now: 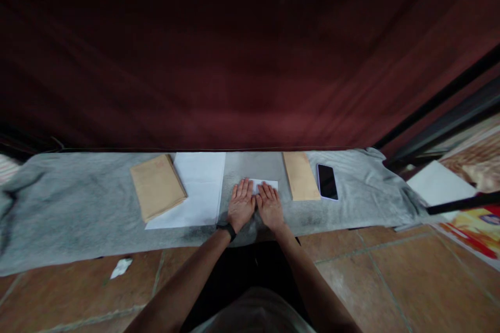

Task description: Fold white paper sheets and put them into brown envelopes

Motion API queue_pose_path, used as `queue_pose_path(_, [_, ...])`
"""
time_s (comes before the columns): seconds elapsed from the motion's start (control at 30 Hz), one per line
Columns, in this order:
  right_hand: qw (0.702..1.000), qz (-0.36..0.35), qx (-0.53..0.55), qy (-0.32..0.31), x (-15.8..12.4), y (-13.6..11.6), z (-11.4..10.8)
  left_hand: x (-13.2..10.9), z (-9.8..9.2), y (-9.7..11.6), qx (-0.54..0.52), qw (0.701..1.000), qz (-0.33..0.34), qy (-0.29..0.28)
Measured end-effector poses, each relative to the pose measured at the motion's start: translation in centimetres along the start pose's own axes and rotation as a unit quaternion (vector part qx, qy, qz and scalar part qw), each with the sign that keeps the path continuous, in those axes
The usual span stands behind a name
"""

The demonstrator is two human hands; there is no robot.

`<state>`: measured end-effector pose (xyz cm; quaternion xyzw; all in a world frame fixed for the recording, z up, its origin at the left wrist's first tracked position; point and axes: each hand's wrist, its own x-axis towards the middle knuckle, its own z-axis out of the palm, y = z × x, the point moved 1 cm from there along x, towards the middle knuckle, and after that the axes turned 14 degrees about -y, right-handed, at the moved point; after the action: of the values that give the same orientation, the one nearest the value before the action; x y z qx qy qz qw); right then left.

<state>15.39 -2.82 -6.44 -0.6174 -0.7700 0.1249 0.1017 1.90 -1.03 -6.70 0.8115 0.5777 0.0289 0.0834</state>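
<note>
A small white paper lies on the grey cloth, mostly covered by my hands. My left hand, with a black band at its wrist, lies flat with its fingers stretched out at the paper's left side. Beside it my right hand presses flat over the paper's middle, fingers spread and pointing away from me. The thumbs come close together. To the left, a stack of brown envelopes overlaps large white sheets. At the right lies a narrower brown envelope.
A phone lies right of the narrow envelope. The grey cloth covers the long surface, with a dark red curtain behind. White board and colourful packaging are at the far right. Crumpled white paper is on the tiled floor.
</note>
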Motion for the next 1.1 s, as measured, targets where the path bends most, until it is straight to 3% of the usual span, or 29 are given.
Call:
queue_pose_path(0.43, [0.993, 0.002, -0.101, 0.057, -0.4, 2.5, 1.5, -1.1, -0.7, -0.9, 0.004, 0.998, 0.067, 0.001])
queue_pose_path(0.8, [0.991, 0.015, -0.123, 0.047, -0.5, 2.7, 1.8, -4.4, -1.3, -2.4, -0.010, 0.973, 0.225, -0.059])
queue_pose_path(1.1, [0.988, 0.027, -0.144, 0.043, -0.5, 2.6, 1.8, -4.8, -1.4, -2.4, -0.024, 0.969, 0.234, -0.069])
